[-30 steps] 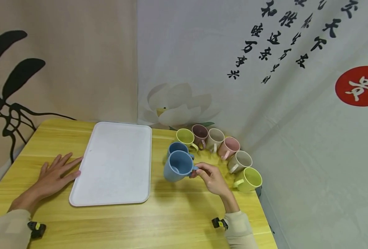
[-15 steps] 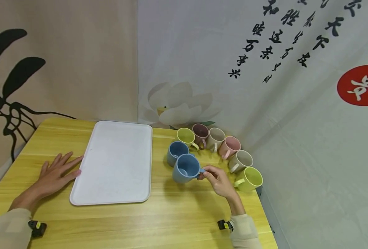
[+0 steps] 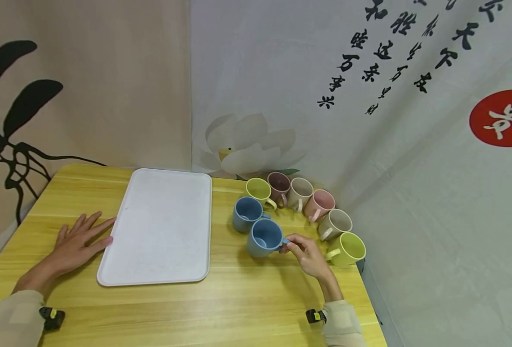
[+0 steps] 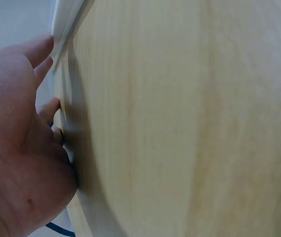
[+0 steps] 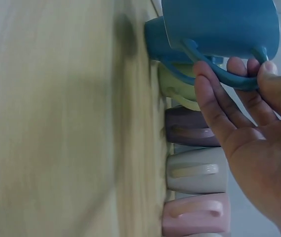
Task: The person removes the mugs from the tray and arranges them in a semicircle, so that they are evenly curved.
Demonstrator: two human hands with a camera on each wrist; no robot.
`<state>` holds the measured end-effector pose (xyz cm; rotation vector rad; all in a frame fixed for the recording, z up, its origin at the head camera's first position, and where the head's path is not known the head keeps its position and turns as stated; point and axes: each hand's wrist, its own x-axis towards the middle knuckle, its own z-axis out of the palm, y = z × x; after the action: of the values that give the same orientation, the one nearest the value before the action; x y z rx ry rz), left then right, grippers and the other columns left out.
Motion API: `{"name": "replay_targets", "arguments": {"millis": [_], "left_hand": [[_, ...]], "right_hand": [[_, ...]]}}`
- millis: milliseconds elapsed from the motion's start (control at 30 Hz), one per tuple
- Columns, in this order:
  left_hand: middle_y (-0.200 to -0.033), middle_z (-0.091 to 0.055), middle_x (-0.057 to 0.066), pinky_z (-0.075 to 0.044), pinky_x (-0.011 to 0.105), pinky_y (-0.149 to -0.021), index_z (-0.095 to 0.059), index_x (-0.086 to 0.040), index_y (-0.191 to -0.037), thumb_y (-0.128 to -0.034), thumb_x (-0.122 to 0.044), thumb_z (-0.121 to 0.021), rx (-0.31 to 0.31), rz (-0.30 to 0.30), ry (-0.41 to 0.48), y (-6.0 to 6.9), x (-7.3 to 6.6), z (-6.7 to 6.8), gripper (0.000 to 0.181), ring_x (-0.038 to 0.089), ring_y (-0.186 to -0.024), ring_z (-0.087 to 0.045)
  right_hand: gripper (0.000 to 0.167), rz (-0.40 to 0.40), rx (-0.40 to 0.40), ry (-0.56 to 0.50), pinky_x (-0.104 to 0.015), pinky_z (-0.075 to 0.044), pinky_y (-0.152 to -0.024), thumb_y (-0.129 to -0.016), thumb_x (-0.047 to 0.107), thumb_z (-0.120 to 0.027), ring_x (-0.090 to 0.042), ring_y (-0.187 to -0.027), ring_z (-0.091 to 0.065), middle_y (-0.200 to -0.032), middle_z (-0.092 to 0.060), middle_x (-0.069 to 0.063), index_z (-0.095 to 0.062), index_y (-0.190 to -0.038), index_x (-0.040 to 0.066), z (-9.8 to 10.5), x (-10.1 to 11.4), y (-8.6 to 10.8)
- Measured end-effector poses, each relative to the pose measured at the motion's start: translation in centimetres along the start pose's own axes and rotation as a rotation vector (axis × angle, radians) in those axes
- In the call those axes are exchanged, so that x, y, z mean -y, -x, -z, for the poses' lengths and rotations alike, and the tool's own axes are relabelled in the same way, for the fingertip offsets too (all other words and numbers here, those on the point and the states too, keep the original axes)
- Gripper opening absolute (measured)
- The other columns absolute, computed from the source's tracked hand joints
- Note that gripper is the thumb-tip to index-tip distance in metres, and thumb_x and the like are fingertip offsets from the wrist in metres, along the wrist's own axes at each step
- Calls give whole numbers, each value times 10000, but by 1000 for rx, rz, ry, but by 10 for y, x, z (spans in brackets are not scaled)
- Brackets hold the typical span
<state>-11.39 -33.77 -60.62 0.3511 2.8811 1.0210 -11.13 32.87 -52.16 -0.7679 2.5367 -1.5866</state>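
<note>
My right hand [image 3: 309,255] pinches the handle of a blue mug [image 3: 264,239] between thumb and fingers. In the right wrist view that blue mug [image 5: 221,27] appears just off the tabletop, its shadow lying apart from it. Close behind stands a second blue mug [image 3: 247,214], partly covered by the held one in the right wrist view. At the left, my left hand [image 3: 75,246] lies with fingers spread, its thumb and index fingertip touching the edge of a white tray [image 3: 160,231]. The left wrist view shows the left hand [image 4: 21,133] beside the tray's rim [image 4: 63,24].
Along the back right edge of the wooden table [image 3: 160,313] stands a curved row: a yellow-green mug [image 3: 257,189], a dark purple mug [image 3: 278,185], a cream mug [image 3: 299,193], a pink mug [image 3: 319,205], a beige mug [image 3: 334,224] and another yellow-green mug [image 3: 347,249]. Cloth hangs behind.
My right hand has brought the blue mug to the right and slightly nearer, lowering it toward the table. More of the second blue mug shows now. The left hand stays put.
</note>
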Motion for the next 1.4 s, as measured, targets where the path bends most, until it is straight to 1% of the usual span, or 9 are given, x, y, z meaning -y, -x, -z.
{"name": "replay_targets", "arguments": {"millis": [133, 267, 367, 567, 833, 933, 1133, 1267, 1400], "left_hand": [[-1850, -102, 382, 203, 877, -1263, -352, -136, -1774, -1184, -406, -550, -8, -7, 2, 0, 0, -1, 679, 703, -1690, 70], [-1851, -99, 379, 203, 881, -1259, -348, -147, -1777, -1184, -416, -548, -9, -7, 0, -1, 0, -2, 681, 705, -1688, 70], [-1851, -105, 378, 194, 886, -1258, -351, -146, -1776, -1183, -414, -551, -11, -9, -4, -2, 1, -3, 680, 708, -1687, 62], [-1851, -109, 377, 179, 888, -1260, -352, -141, -1775, -1182, -408, -555, -8, -4, -9, -2, -1, -1, 681, 705, -1689, 56], [-1849, -110, 381, 175, 888, -1261, -356, -138, -1773, -1182, -404, -556, -1, 1, -4, -1, -3, 0, 678, 711, -1685, 48], [-1849, -110, 380, 174, 889, -1260, -354, -148, -1775, -1181, -406, -558, -1, 0, 2, -1, -3, -1, 680, 710, -1686, 51], [-1854, -95, 375, 184, 888, -1258, -348, -144, -1777, -1183, -408, -552, -2, -1, 2, -1, -2, -1, 681, 700, -1691, 70], [-1853, -96, 377, 183, 887, -1260, -345, -145, -1778, -1183, -405, -556, 0, 3, -1, -1, -1, 0, 683, 703, -1689, 67], [-1853, -93, 377, 175, 893, -1256, -330, -152, -1784, -1186, -407, -547, 3, 4, -3, -1, -1, 0, 686, 705, -1688, 67]], "right_hand": [[197, -29, 7, -8, -410, -696, -893, -1148, -20, -570, -430, -943, -788, -1046, -808, -295, -761, -1191, -48, -4, -6, -1], [205, -97, 17, -5, -450, -691, -923, -1163, 33, -574, -420, -979, -794, -1063, -814, -281, -766, -1203, -27, -7, -10, -3], [211, -122, 24, 6, -468, -686, -933, -1167, 51, -574, -440, -988, -792, -1058, -815, -274, -767, -1205, -26, -9, -13, -4], [226, -127, 35, 5, -475, -679, -940, -1172, 52, -563, -501, -996, -762, -1061, -804, -283, -761, -1215, -49, -13, -18, -6], [238, -124, 64, 9, -482, -668, -942, -1183, 69, -549, -443, -1002, -778, -1058, -788, -310, -760, -1222, -34, -17, -24, -8], [243, -125, 68, 13, -479, -665, -938, -1186, 72, -543, -442, -996, -773, -1056, -782, -319, -759, -1221, -34, -17, -25, -9], [245, -149, 74, 24, -481, -669, -945, -1191, 94, -545, -440, -1011, -771, -1072, -797, -272, -768, -1225, 0, -17, -25, -11], [247, -148, 94, -5, -497, -675, -977, -1196, 101, -537, -414, -1050, -785, -1126, -795, -268, -759, -1241, 2, -16, -25, -12], [248, -141, 116, -38, -542, -672, -996, -1199, 96, -527, -459, -1078, -781, -1165, -785, -288, -742, -1252, -15, -15, -26, -14]]}}
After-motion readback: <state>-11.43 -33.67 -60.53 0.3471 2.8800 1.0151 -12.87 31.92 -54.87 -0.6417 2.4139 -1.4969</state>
